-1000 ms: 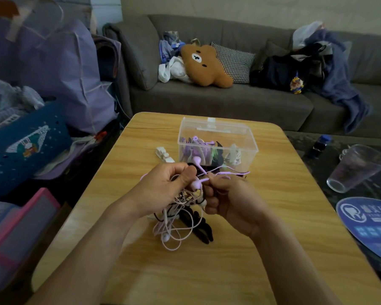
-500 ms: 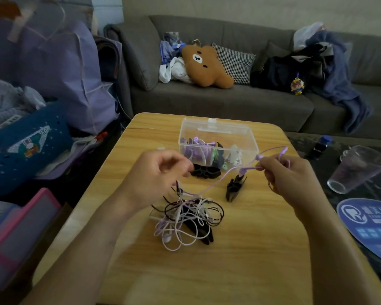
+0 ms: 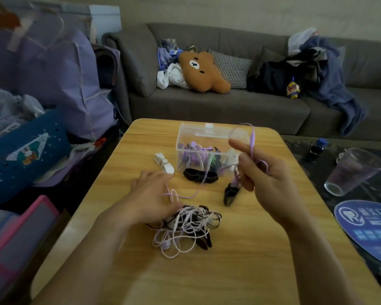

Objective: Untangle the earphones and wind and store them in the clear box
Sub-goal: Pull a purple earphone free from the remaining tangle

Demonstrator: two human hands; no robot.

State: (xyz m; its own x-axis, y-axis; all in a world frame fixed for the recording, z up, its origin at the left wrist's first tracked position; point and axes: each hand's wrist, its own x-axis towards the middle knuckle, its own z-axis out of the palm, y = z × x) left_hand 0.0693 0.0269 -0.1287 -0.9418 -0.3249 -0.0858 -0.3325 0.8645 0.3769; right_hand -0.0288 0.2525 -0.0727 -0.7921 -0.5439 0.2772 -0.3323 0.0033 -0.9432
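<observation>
- The right hand is gripping the purple earphone cord, fingers curled round it with the forefinger lifted; the cord is looping up over that finger, seemingly so it can serve as a post for winding.
- The left hand is lying low over the table, fingers relaxed and straight, touching the slack end of the same cord near the tangle. I judge it is feeding or steadying the cord rather than clamping it, though whether any finger is pinching it cannot be told.
- The cord is running from the raised right hand down and across to the left hand, hanging clear of the heap, so this earphone looks mostly freed.
- The tangle of earphones, white, pink and dark cords knotted together, is sitting on the wooden table just beside the left hand, awaiting sorting.
- The clear box is standing open beyond the hands, already holding purple and dark pieces, near enough for dropping in a wound coil.
- A white clip and black clips are lying near the box, probably for securing coils.
</observation>
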